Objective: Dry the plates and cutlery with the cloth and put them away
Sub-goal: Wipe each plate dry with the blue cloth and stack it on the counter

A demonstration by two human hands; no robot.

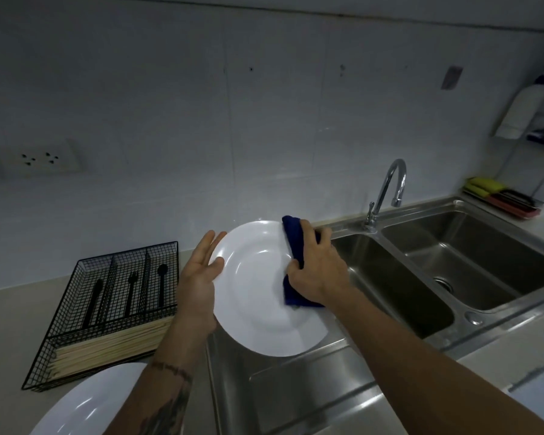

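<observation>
cutlery basket [107, 306] left of sink [453, 277]

Two white plates: one plate [258, 296] held over the sink's left edge, a second plate [88, 403] at the counter's near edge. One blue cloth [296, 243]. Three black utensils [132, 293] in one wire basket [60, 356] with a bundle of chopsticks [107, 346]. Two sink basins [484, 246], one tap [387, 189].
</observation>
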